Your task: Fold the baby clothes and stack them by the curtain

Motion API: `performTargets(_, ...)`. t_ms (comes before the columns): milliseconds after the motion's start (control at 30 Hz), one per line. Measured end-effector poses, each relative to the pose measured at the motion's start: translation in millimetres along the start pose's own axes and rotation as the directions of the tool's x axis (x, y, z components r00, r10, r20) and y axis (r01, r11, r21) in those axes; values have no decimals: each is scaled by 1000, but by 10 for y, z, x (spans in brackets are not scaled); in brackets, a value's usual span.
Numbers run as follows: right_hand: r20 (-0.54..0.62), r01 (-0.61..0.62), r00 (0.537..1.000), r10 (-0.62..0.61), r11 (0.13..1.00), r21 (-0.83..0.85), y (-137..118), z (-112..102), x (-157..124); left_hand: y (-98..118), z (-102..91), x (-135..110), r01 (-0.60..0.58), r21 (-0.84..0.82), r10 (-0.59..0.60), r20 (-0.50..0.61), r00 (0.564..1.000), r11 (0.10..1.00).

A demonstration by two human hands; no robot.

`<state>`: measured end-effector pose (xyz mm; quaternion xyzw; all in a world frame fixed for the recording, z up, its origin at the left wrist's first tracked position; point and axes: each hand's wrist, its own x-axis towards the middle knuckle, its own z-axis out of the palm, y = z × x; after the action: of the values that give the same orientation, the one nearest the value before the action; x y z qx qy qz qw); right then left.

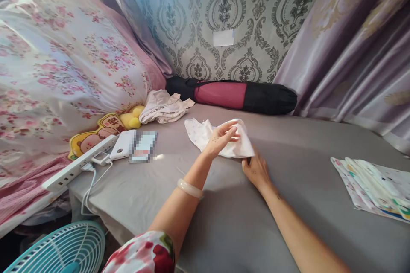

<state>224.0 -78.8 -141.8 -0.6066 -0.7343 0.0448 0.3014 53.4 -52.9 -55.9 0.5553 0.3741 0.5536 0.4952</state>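
Observation:
A thin white cloth [241,147] with a faint small print, partly raised and crumpled, is between my hands on the grey-covered surface. My left hand [221,137] lies against it with fingers stretched out and apart; a pale bangle circles that wrist. At the cloth's lower right corner, my right hand [257,171] has its thumb and fingers closed on the edge. Some of the right fingers are hidden under the fabric. Whether the cloth is a garment I cannot tell.
Folded printed cloths [374,187] lie at the right. Crumpled pale clothes [165,108], a yellow plush toy [131,118], a phone [143,147], a white power bank [123,144] and a power strip [80,164] are left. A black-and-red rolled bag [221,94] lies behind; a fan [60,251] stands front left.

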Motion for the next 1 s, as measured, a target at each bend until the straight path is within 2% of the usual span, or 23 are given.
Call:
performTargets(67, 4, -6, 1000, 6, 999, 35, -17, -36, 7, 69, 21, -48, -14, -25, 15, 50, 999, 1000)
performTargets(233, 17, -144, 990, 143, 971, 191, -64, -134, -16, -12, -176, -46, 22, 157, -1, -128, 992, 987)
performTargets(300, 38, -186, 982, 182, 952, 243, -92, -173, -38, -93, -290, -56, 45, 259, -5, -156, 988, 965)
performTargets(367, 61, -198, 980, 189, 938, 284, -133, -215, -61, -155, -395, -91, 61, 358, -9, -146, 989, 932)
performTargets(467, 107, -165, 985, 136, 921, 354, -198, -267, -84, -195, -508, -166, 85, 491, -28, -124, 992, 867)
performTargets(533, 117, -123, 990, 83, 908, 401, -210, -269, -81, -198, -541, -206, 82, 554, -44, -83, 996, 829)
performTargets(600, 83, -63, 996, 30, 899, 433, -180, -240, -55, -200, -532, -232, 59, 588, -79, 8, 997, 807)
performTargets(733, -28, 33, 999, -23, 893, 450, -36, -184, 38, -250, -411, -266, 0, 604, -168, 222, 961, 797)
performTargets(800, -66, 0, 997, 35, 883, 469, 24, -214, 86, -301, -335, -284, -65, 645, -176, 302, 937, 761)
performTargets(867, -101, -81, 983, 155, 853, 515, 56, -285, 127, -351, -277, -302, -154, 714, -163, 354, 921, 683)
performTargets(933, -129, -162, 950, 283, 805, 571, 70, -374, 163, -383, -247, -315, -216, 778, -145, 365, 919, 590)
performTargets(1000, -150, -218, 904, 400, 734, 644, 82, -454, 200, -390, -247, -318, -220, 831, -126, 325, 937, 510)
